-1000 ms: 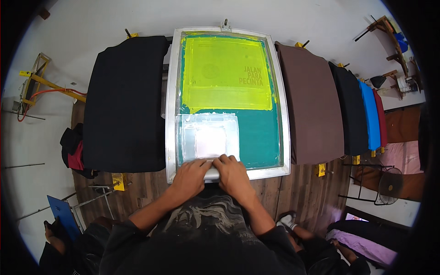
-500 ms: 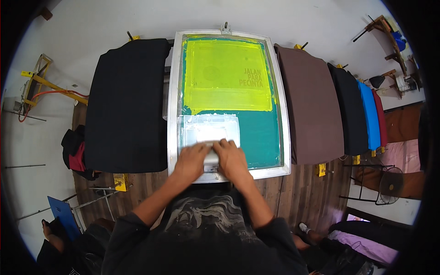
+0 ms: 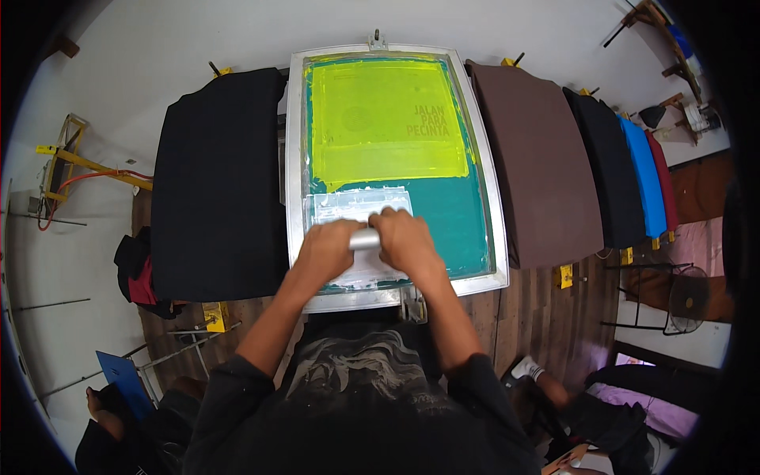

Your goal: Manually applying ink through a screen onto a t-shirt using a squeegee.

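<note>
A screen-printing frame (image 3: 488,190) with a silvery rim lies in front of me. Its mesh is teal, with a large yellow-green rectangle (image 3: 388,162) over the far part. My left hand (image 3: 324,247) and my right hand (image 3: 407,244) are both closed around a silvery squeegee handle (image 3: 365,239), left of the screen's middle, over its near end. White ink (image 3: 348,203) covers a patch of mesh just beyond my knuckles. My hands hide most of the squeegee, and its blade edge cannot be made out.
A black shirt on a board (image 3: 218,182) flanks the screen on the left, a brown shirt (image 3: 538,166) on the right. Further right hang black, blue (image 3: 643,176) and red ones. A fan (image 3: 689,301) stands far right. Other people sit at lower left and lower right.
My hands and the squeegee handle have shifted a little farther from me over the screen, and a clamp at the frame's near edge now shows. The view has also shifted slightly.
</note>
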Demonstrator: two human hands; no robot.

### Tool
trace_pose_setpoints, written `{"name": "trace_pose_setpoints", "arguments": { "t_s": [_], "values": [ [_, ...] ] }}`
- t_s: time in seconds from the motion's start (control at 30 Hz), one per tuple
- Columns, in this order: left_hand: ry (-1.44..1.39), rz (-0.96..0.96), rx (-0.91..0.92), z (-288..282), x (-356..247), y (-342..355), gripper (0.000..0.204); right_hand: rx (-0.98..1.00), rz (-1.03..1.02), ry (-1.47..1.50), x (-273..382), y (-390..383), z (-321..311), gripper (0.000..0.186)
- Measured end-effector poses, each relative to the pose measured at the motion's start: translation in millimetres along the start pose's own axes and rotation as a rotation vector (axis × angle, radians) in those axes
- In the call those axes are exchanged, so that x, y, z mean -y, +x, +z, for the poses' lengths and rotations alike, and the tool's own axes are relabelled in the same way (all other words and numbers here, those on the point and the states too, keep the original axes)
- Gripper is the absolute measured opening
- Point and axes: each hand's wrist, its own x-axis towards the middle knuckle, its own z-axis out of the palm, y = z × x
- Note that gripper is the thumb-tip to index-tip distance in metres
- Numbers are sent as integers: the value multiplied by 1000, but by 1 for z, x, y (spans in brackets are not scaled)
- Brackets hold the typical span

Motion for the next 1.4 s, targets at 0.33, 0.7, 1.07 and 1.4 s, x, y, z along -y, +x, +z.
{"name": "trace_pose_setpoints", "arguments": {
  "t_s": [0.33,0.7,1.07,1.4],
  "values": [
    [-23,-103,40,23,4,-13,48,-9,32,125,1,-12,17,29],
    [-90,-152,239,10,-13,-35,46,98,0,147,11,-41,8,29],
    [-37,-79,18,32,-15,-74,53,16,-47,79,20,-61,29,46],
    [-73,-76,17,-1,-25,-45,54,42,-31,50,23,-40,-7,31]
  ]
}}
